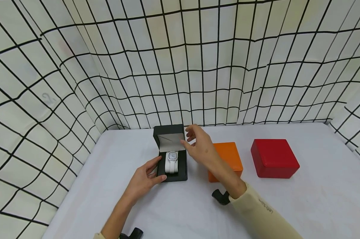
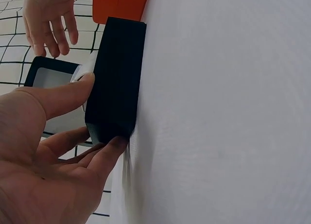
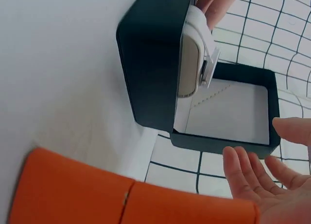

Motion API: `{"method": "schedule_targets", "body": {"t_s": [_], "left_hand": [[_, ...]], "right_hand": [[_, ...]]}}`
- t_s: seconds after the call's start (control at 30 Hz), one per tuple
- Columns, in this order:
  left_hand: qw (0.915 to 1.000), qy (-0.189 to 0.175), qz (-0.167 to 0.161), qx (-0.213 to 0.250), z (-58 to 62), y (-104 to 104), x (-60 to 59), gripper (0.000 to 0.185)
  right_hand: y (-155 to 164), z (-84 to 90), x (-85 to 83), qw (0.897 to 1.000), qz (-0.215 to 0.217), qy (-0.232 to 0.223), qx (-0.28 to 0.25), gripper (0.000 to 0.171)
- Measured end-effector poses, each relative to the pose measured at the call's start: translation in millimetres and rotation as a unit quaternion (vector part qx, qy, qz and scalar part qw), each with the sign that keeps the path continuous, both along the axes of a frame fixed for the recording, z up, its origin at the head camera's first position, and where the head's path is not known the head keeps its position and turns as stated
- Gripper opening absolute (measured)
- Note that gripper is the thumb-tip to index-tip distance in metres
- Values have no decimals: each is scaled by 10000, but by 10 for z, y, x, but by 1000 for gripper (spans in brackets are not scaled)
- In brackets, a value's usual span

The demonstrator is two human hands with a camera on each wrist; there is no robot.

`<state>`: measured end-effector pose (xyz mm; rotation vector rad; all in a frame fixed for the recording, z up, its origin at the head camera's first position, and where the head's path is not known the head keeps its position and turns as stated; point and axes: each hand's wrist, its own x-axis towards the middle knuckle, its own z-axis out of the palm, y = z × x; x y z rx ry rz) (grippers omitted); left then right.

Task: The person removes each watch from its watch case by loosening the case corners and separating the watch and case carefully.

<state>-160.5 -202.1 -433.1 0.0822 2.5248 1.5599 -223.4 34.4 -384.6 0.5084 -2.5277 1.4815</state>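
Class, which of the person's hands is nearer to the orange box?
Right. The right hand hovers by the black box's open lid, just left of the orange box; the left hand holds the black box's far side.

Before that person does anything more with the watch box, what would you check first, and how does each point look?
1. Black box steadied: ok, left hand holds its base with thumb and fingers.
2. Lid fully up: ok, standing open.
3. Watch seated on its cushion: ok.
4. Right hand free: ok, fingers relaxed beside the lid, holding nothing.
5. Right hand touching the lid: cannot tell.
6. Orange box clear of the black box: ok, apart, lid closed.
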Motion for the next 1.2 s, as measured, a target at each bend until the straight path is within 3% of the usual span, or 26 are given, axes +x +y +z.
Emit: {"method": "schedule_targets", "body": {"t_s": [0.17, 0.37, 0.63, 1.2], "left_hand": [[10000, -15, -5, -3, -4, 0, -6, 79], [10000, -50, -16, 55, 4, 1, -10, 79], [10000, 22, -75, -6, -7, -6, -23, 79], [10000, 3, -91, -21, 0, -20, -16, 78]], "right_hand": [[-21, -1, 80, 10000, -33, -7, 86, 15], [-55, -6, 124, 9989, 364, 45, 284, 12], [-111, -93, 109, 9911, 1090, -221, 728, 30], [-193, -238, 74, 9783, 1135, -843, 1515, 55]]}}
